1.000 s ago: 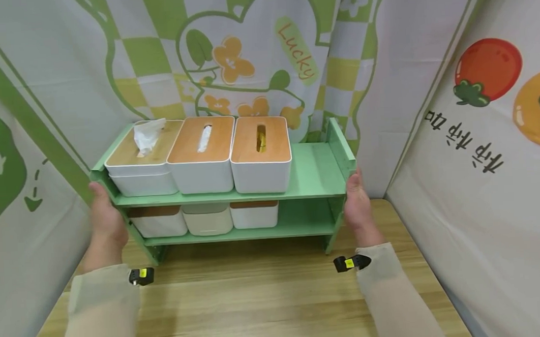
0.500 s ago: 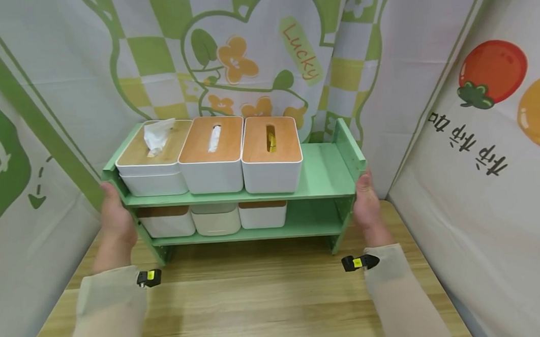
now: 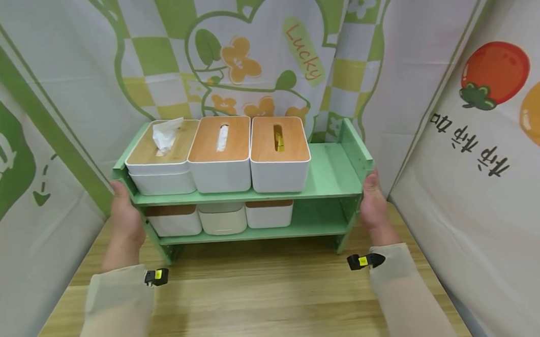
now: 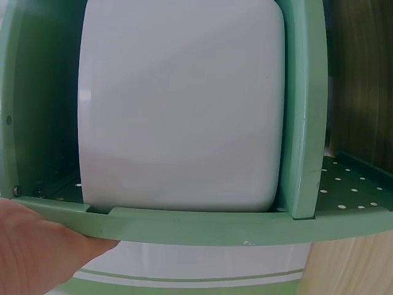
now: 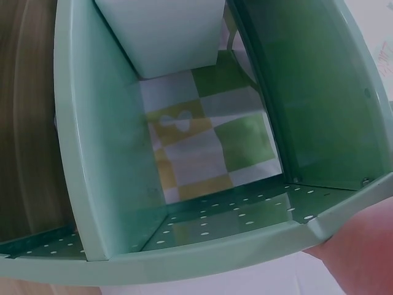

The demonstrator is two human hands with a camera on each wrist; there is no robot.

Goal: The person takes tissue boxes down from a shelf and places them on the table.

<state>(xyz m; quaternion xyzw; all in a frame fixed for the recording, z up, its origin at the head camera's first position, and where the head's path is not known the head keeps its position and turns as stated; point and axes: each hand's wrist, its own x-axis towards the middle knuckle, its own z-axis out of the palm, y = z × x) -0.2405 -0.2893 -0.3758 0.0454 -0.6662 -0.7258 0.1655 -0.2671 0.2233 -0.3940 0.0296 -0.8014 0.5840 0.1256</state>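
Note:
A green two-tier shelf (image 3: pixel 329 168) stands on the table between my hands in the head view. My left hand (image 3: pixel 127 219) grips its left side panel, with the thumb at the panel's front edge; the other fingers are hidden. On the opposite side, my right hand (image 3: pixel 373 204) holds the right panel in the same way. On the upper tier sit a tissue box (image 3: pixel 162 183) with a tissue sticking out, a wood-lidded tissue box (image 3: pixel 220 176) and another tissue box (image 3: pixel 281 177) with something yellow in its slot.
On the lower tier stand a white box (image 3: pixel 175 225), a cream box (image 3: pixel 223 223) and another white box (image 3: pixel 269 217), all left of centre. Behind the shelf hangs a patterned cloth (image 3: pixel 240 37). The wooden table (image 3: pixel 258 301) stretches in front, with cloth walls at both sides.
The shelf, with its boxes, has slid a little to the right, and both hands have moved along with it. The head view has also shifted slightly.

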